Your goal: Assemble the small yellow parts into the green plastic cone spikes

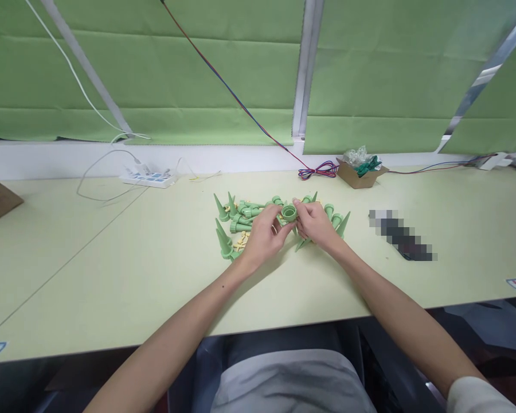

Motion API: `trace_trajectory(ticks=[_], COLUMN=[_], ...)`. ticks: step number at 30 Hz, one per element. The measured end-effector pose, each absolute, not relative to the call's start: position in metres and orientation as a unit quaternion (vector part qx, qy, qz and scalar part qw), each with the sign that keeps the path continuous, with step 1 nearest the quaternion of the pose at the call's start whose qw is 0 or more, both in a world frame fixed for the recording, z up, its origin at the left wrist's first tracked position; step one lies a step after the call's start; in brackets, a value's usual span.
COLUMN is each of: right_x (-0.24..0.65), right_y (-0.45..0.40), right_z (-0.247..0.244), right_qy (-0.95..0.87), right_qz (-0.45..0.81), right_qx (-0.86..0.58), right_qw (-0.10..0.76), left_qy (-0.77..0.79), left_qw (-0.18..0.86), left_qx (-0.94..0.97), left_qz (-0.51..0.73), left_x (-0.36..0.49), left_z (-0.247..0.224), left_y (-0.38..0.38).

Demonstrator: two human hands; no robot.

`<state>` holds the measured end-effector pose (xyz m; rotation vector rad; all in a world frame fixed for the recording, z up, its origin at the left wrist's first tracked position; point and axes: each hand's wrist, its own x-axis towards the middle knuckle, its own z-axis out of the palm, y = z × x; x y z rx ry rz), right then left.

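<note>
Between my two hands is a green plastic spike (289,213), its round hollow end turned up toward me; the rest of it is hidden. My left hand (267,230) has its thumb and fingers closed round the near left side of it. From the right, my right hand (313,222) pinches at the rim with bent fingers. Several more green cone-shaped spikes (225,244) stand or lie on the table around my hands, some upright with points up. Small pale yellow pieces (241,241) lie among them on the left.
The pale table (163,292) runs up to a wall with green blinds (215,69). At the back stand a white power strip (150,179) and a small cardboard box (361,175) with plastic and green ties. A coiled red-blue wire (320,170) lies beside it. A blurred dark object (402,236) rests right.
</note>
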<state>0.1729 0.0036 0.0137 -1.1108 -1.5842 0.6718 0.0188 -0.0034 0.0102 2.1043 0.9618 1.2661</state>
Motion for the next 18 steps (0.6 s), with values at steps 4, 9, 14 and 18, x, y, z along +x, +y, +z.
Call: trace_trajectory(ticks=[4, 9, 14, 18], right_x=[0.1719, 0.1691, 0.1669, 0.1667], right_y=[0.0032, 0.002, 0.0002, -0.0008], right_z=[0.0137, 0.0135, 0.0152, 0.0159], right_qy=[-0.656, -0.655, -0.659, -0.664], right_qz=[0.284, 0.283, 0.279, 0.272], right_qx=[-0.464, -0.463, -0.465, -0.466], right_qw=[0.523, 0.526, 0.521, 0.518], left_qy=[0.357, 0.374, 0.379, 0.384], left_qw=[0.23, 0.219, 0.229, 0.265], left_qx=[0.781, 0.774, 0.769, 0.768], left_qz=[0.458, 0.462, 0.461, 0.438], left_x=[0.0186, 0.0196, 0.0198, 0.021], left_z=[0.0097, 0.0107, 0.0143, 0.0167], left_y=[-0.0042, -0.0055, -0.0073, -0.0096])
